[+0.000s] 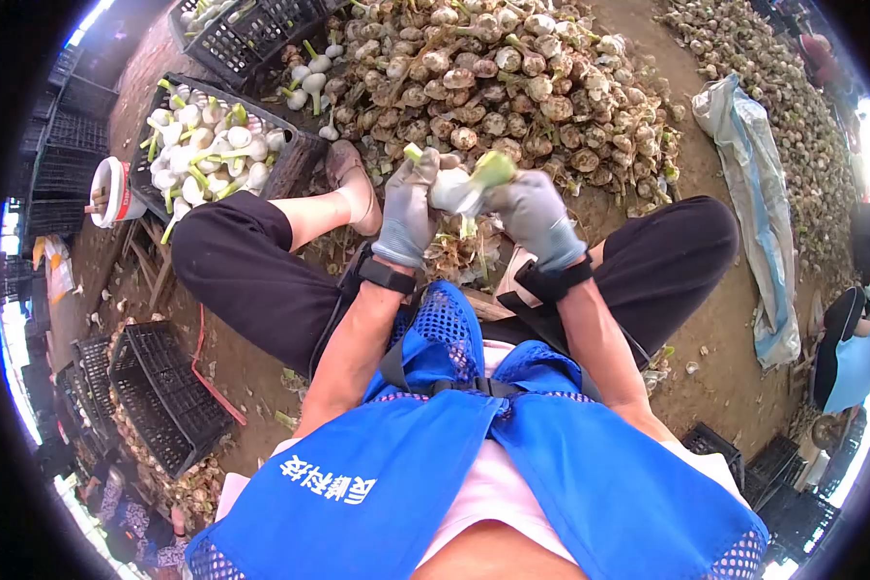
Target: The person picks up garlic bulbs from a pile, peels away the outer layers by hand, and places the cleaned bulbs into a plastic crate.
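In front of me, my left hand (411, 208), in a grey glove, is closed around a white garlic bulb (448, 190) whose short green stem pokes up past the thumb. My right hand (536, 217), gloved too, is closed beside the bulb. At its fingertips is a blurred pale-green piece of garlic stalk (493, 169); I cannot tell whether a tool is also in that hand. Loose garlic skins (459, 251) lie on the ground beneath both hands. Just beyond them rises a large heap of brownish, uncleaned garlic (493, 87).
A black crate (295, 155) of white trimmed garlic stands at left, beside a white bucket (116, 193). Another crate (232, 48) sits behind it. Black crates (164, 396) lie at lower left. A pale sack (754, 213) stretches along the right. Another person (851, 353) is at far right.
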The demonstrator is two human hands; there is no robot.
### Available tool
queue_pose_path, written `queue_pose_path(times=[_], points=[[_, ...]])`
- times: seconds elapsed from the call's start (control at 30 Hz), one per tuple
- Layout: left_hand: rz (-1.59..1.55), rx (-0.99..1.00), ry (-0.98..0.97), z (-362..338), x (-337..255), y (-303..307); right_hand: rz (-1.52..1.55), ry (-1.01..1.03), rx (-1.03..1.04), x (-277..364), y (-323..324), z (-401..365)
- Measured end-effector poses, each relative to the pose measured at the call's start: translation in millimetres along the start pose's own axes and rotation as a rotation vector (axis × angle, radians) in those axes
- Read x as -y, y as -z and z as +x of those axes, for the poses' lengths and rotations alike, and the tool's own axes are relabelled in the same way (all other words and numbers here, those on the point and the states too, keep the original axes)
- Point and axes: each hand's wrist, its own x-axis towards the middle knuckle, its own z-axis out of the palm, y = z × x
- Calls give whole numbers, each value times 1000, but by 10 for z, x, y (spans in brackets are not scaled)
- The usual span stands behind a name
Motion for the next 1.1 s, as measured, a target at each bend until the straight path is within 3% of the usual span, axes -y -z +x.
queue_pose_path(times=[0.1, 0.17, 0.2, 0.23, 0.3, 0.33, 0.4, 0.43, 0.47, 0.5, 0.57, 0.63, 0.7, 0.77, 0.83, 0.87, 0.9, 0.97, 1.0, 1.03, 1.07, 1.1], points=[[-157, 3, 76, -19, -57, -24, 36, -6, -217, -49, 277, 173], [-189, 70, 152, -43, -78, 10, -671, 24, -322, -155, 301, 275], [-187, 49, 182, -56, -67, -21, -1032, 131, -279, -361, 263, 408], [-186, 28, 205, -56, -74, -34, -1166, -114, -147, -535, 283, 437], [-217, 40, 247, 82, 68, 289, -1189, -48, 18, -675, 286, 393], [-300, 25, 243, 166, 169, 448, -1211, -61, 3, -438, 184, 274], [-299, -6, 228, 169, 150, 477, -1360, 217, -108, -148, 26, 160], [-276, 89, 227, 174, 121, 465, -1363, 341, -135, 16, -67, 115], [-410, 79, 249, 171, 131, 394, -1470, 296, -25, 154, -194, 63], [-541, 69, 271, 161, 114, 279, -1419, 457, -62, 69, -259, 28], [-497, 69, 330, 14, 10, 131, -1220, 319, -85, -133, -158, 74], [-365, 95, 325, -100, -93, 127, -439, 30, 26, -266, 1, 133], [27, 73, 233, -151, -224, 41, -416, -17, 61, 18, -43, 79], [-46, 106, 278, -79, -180, 107, -219, -255, 94, 91, -16, 87], [-424, 34, 355, -37, -71, 147, -320, -191, 123, 74, -102, 44], [-442, -93, 336, -16, -52, 96, -319, -189, 123, 26, -163, 44], [-443, -94, 339, 14, -26, 46, -207, -257, 88, -50, -212, 38], [-174, -490, 252, 47, -9, -49, 37, -296, 117, -38, -300, -36], [-228, -325, 265, 42, 43, 163, -150, -12, 153, 5, -252, -20], [-228, -335, 257, 67, 75, 224, -330, 275, 190, 58, -182, 15], [-151, -426, 221, 82, 78, 247, -84, 167, 59, 180, -175, 49], [-70, -509, 190, 93, 83, 254, 405, -21, -96, 264, -129, 118]])
